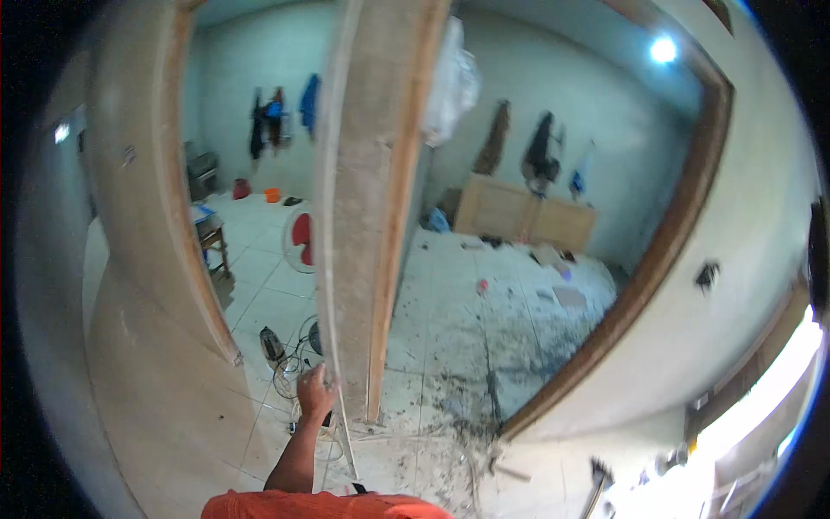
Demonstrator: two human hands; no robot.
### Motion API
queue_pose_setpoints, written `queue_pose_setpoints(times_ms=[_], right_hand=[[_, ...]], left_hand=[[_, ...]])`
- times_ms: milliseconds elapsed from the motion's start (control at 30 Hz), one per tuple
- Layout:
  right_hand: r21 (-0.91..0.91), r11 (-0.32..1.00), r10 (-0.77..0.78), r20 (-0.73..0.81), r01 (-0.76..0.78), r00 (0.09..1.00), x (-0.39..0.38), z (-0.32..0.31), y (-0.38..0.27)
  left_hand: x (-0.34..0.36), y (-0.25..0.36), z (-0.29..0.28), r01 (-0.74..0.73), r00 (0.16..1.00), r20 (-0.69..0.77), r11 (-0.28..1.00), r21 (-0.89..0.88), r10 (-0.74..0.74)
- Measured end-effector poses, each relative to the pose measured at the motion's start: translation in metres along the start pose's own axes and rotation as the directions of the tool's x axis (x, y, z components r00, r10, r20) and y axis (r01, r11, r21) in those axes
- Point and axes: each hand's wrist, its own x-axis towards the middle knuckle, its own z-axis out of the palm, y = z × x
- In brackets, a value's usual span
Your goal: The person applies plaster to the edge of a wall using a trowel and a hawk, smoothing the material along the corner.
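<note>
My left hand is raised in front of the narrow wall between two doorways. Its fingers are curled against a long, thin, pale straight strip. This strip stands nearly upright along the wall's left edge, with its lower end near the floor tiles. The grip itself is partly hidden. Bare cement shows on the narrow wall, and a wooden door frame lines its right side. My right hand is out of view.
Cables and a dark power tool lie left of my hand. A fan stands in the left room. Dark debris covers the right doorway's floor. A hammer-like tool and a brush lie lower right.
</note>
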Motion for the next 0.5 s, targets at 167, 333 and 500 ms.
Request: queue_pose_setpoints(times_ms=[167,333,500], right_hand=[[-0.134,0.989,-0.063,-0.061,0.055,0.996,-0.018,0.058,0.094],[-0.096,0.979,0.181,-0.008,-0.181,0.983,-0.056,0.083,0.095],[-0.073,0.946,0.316,-0.003,-0.316,0.949,-0.086,0.086,0.092]], left_hand=[[0.006,-0.033,-0.001,0.044,0.998,-0.046,0.999,-0.029,-0.046],[-0.003,-0.053,0.009,0.203,0.979,0.043,0.977,-0.071,-0.2],[0.0,-0.034,0.009,0.205,0.972,0.103,0.977,0.052,-0.21]])
